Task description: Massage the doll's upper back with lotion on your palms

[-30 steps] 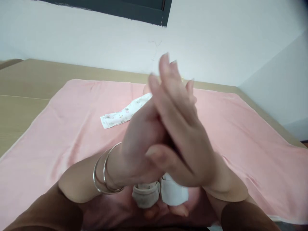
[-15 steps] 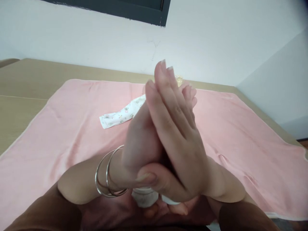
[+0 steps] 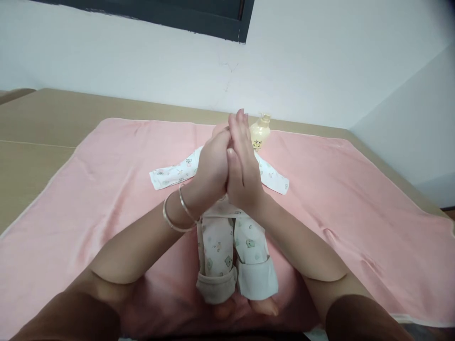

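Observation:
My left hand (image 3: 211,166), with two silver bangles (image 3: 177,213) at its wrist, is pressed palm to palm against my right hand (image 3: 245,175). Both have their fingers stretched upward, and no object shows between them. Behind and below them a baby doll (image 3: 217,246) lies on its back on a pink blanket (image 3: 117,213). It wears a white printed top (image 3: 273,177) with the sleeves spread, and matching trousers (image 3: 250,239) with turned-up cuffs. Its bare feet (image 3: 263,307) point toward me. My hands hide most of its head and chest.
A pale yellow bottle (image 3: 260,131) stands beyond my right hand, near the blanket's far edge. The blanket covers much of a wooden table (image 3: 46,123). A white wall (image 3: 302,71) rises behind it, with a dark frame (image 3: 213,21) at the top.
My joined hands have moved away from me and lower over the doll, and they look smaller. The doll's legs, right sleeve and the bottle have come into sight.

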The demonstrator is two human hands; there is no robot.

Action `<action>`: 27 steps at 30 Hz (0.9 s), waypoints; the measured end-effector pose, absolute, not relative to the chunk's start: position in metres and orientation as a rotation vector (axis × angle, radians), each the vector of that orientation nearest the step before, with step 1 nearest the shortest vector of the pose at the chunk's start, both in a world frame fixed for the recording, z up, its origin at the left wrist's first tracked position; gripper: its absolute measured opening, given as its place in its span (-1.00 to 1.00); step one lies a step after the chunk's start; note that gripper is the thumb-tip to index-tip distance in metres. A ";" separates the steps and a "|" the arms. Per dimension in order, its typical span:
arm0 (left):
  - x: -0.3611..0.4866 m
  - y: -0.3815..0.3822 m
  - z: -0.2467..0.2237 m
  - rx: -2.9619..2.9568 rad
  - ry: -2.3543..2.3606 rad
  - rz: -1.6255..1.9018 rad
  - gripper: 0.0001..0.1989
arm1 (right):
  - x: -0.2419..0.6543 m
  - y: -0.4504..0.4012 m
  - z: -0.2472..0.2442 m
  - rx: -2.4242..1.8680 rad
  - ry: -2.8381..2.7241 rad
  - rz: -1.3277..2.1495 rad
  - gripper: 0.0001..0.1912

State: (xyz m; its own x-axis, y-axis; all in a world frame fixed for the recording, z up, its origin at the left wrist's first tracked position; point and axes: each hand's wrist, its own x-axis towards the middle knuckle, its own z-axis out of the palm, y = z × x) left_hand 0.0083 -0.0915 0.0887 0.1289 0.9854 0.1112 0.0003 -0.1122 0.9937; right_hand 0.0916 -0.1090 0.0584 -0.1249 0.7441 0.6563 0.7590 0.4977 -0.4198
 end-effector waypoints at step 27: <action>0.008 0.004 -0.024 1.835 1.287 1.322 -0.64 | 0.112 -0.045 0.010 -1.893 -2.193 0.100 -0.40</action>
State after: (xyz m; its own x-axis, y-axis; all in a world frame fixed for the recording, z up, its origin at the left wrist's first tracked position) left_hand 0.0076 0.0039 -0.0243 0.0661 0.9090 0.4115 0.3874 -0.4035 0.8289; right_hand 0.1125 -0.0453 0.0099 -0.1300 0.9819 0.1375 0.9654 0.1570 -0.2082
